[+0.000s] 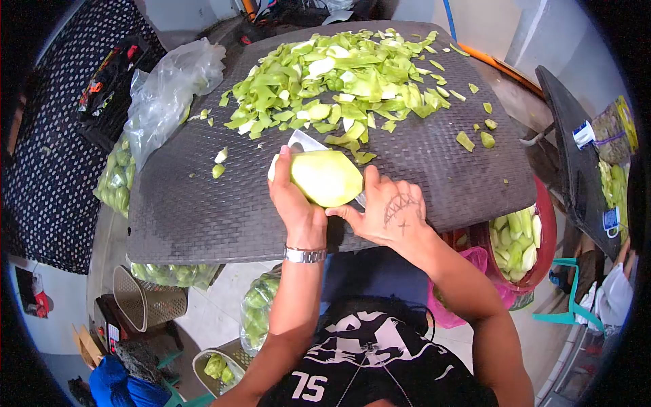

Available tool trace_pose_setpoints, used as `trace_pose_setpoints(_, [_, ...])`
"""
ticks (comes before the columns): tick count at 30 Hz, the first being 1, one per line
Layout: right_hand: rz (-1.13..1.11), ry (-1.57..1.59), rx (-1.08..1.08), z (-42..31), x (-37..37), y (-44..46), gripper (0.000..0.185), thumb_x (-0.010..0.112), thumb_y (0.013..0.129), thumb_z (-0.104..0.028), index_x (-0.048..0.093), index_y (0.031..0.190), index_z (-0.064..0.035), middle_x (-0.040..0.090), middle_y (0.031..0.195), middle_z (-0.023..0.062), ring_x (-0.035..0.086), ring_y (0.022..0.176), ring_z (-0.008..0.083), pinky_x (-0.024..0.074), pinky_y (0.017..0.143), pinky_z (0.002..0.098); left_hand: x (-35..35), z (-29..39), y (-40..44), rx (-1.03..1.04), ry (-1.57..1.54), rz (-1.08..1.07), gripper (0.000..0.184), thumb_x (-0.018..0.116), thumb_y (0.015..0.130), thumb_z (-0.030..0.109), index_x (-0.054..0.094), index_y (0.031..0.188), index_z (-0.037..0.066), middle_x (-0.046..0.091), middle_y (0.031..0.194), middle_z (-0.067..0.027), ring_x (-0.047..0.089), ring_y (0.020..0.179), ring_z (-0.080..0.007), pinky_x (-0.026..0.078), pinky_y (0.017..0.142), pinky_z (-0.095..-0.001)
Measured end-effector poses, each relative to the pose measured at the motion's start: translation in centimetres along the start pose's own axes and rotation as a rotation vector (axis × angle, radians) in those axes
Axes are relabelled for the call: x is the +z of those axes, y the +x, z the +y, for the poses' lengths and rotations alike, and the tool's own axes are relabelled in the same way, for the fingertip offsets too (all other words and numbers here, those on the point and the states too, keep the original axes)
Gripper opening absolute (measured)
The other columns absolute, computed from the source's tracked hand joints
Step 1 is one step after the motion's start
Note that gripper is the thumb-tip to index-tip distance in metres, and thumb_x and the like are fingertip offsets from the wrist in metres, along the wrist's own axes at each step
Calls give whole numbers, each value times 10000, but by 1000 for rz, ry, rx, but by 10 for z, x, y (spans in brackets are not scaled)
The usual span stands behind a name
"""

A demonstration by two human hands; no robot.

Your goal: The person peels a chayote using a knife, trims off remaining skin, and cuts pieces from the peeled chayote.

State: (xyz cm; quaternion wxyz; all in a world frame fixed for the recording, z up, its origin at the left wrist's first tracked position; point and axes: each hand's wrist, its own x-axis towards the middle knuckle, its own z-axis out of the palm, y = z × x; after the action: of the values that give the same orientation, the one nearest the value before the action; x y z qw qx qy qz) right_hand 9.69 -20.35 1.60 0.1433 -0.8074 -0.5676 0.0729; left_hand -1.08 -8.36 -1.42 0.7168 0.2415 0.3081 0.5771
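The dark, woven-textured table (468, 183) spreads beneath and beyond both hands. On it, farther out than the hands, lies a broad heap of green peelings (339, 74). To the right of the right hand, below the table edge, a red basin (548, 237) holds pale green pieces (515, 244). A clear plastic bag (169, 91) lies beyond and to the left of the left hand, at the table's edge.

The left hand (298, 203) is closed around the left and near side of a pale, peeled-looking fruit (325, 178), held up over the table's near part. The fruit lies between the hands, its long axis running roughly crosswise, left to right; its right end points at the right hand (400, 207), which is just beside it, while the left hand is the one gripping it. The right hand's fingers are curled round something mostly hidden; a sliver of metal (361, 199) shows there. A flat metal blade (306, 141) shows just beyond the fruit; whether the two are one tool, I cannot tell. Small green scraps (218, 171) lie left of the left hand.
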Motion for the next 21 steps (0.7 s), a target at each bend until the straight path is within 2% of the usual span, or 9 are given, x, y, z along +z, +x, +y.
trace_pose_setpoints(7, [108,108,18,-10,-12,-1,790,663,875,-689,558,1077,67,724,859,284,743,793,443,586,758,529,22,8,-16,-62,-166,-4,227,632,1023,302,607,1012,76,703,1009,-100,728,870,-250,623,766,-401])
trace_pose_setpoints(10, [-8,94,13,-7,-36,3,820,674,852,-711,588,1098,66,725,875,287,738,829,448,574,817,532,13,10,-18,-75,-181,2,206,648,1012,280,611,1014,78,702,1053,-100,726,907,-250,614,816,-395])
trace_pose_setpoints(12, [-7,-7,-75,10,-49,9,842,686,825,-733,610,1114,55,727,893,281,733,866,448,561,866,525,8,18,-20,-116,-174,-14,193,663,1000,263,618,1030,78,700,1071,-94,725,924,-241,605,848,-389])
trace_pose_setpoints(13, [-9,-61,-120,21,-56,11,854,692,811,-744,621,1122,49,729,902,277,731,885,448,554,890,521,1,26,-20,-188,-35,-150,192,692,971,215,627,1045,50,708,1056,-105,727,911,-233,611,829,-382])
trace_pose_setpoints(14, [-102,-74,-150,30,-70,15,884,700,773,-776,636,1154,20,730,921,267,723,958,436,538,925,496,-11,38,-18,-256,105,-290,205,720,942,167,636,1060,23,715,1041,-116,729,898,-224,617,811,-375])
trace_pose_setpoints(16, [-186,-188,-250,33,-91,18,881,706,770,-771,635,1165,13,726,936,269,719,965,430,531,930,489,-32,55,-18,-403,403,-554,262,777,884,71,654,1090,-32,730,1012,-138,732,872,-207,628,773,-362])
trace_pose_setpoints(19, [-191,-225,-349,30,-95,19,879,707,772,-761,627,1198,3,714,956,273,704,963,430,518,926,486,-38,58,-18,-550,598,-701,360,834,828,61,661,1124,-52,729,926,-130,718,734,-181,616,624,-318])
trace_pose_setpoints(20, [-148,-244,-357,31,-91,20,879,705,774,-759,624,1205,3,712,956,272,701,955,433,517,923,488,-43,50,-17,-485,519,-666,398,852,805,43,661,1138,-61,728,896,-123,678,626,-156,580,543,-282])
trace_pose_setpoints(21, [-98,-265,-364,32,-88,24,880,704,777,-758,620,1212,2,710,957,272,699,946,436,516,921,491,-41,47,-17,-466,493,-640,391,849,809,46,661,1136,-59,727,898,-123,671,622,-153,576,539,-283])
